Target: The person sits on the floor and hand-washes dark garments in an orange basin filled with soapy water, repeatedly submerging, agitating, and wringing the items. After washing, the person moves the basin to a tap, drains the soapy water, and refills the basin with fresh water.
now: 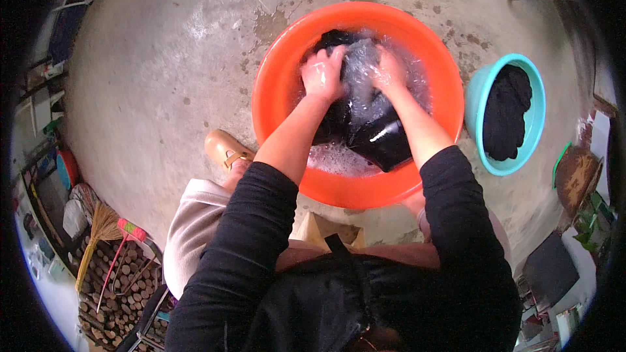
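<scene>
Both of my hands are down in a large orange basin (pixel 270 68) of foamy water (pixel 339 158). Soaked black cloth (pixel 334 117) lies in it, and a shiny bulge of the cloth rises near the basin's near side. My left hand (pixel 322 74) is closed on the cloth at the left, its fingers curled over it. At the right, my right hand (pixel 390 70) is also closed on the cloth, its fingertips partly hidden by water and blurred. A greyish, foam-streaked stretch of cloth runs between the two hands.
A turquoise basin (pixel 538 132) with dark cloth (pixel 505 114) in it stands right of the orange one. Wet spots mark the concrete floor (pixel 163 58). At the lower left are a straw broom (pixel 104 223) and stacked firewood (pixel 127 280). My tan shoe (pixel 225 148) is beside the orange basin.
</scene>
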{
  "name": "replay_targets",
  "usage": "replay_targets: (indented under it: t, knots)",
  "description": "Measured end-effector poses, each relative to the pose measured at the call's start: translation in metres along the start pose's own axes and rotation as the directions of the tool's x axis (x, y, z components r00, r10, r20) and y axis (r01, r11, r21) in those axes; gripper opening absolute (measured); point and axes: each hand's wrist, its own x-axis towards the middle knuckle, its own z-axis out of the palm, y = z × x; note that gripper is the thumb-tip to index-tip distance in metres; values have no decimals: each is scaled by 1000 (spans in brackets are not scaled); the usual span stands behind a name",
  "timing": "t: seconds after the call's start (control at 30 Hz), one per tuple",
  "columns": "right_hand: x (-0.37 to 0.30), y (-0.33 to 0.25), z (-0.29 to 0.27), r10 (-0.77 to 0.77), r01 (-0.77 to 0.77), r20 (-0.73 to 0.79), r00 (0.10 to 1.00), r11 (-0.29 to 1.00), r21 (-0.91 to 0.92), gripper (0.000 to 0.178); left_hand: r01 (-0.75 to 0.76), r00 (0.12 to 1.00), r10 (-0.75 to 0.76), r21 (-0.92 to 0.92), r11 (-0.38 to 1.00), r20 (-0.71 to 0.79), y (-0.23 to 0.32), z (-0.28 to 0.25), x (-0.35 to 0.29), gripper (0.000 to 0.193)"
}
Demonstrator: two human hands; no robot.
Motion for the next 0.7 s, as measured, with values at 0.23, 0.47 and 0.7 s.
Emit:
replay_targets:
  t: [0.23, 0.47, 0.7]
  knots:
    - [-43, 2, -107, -58, -302, 540, 840, 776, 554, 38, -198, 960, 66, -497, 845, -271, 43, -49, -33, 28]
    - [-63, 8, -103, -34, 26, 51, 998, 988, 149, 65, -367, 905, 425, -502, 783, 1, 91, -20, -133, 42]
    - [-139, -29, -39, 43, 161, 330, 943, 810, -564, 101, 1, 994, -16, 139, 990, 105, 25, -1, -132, 124]
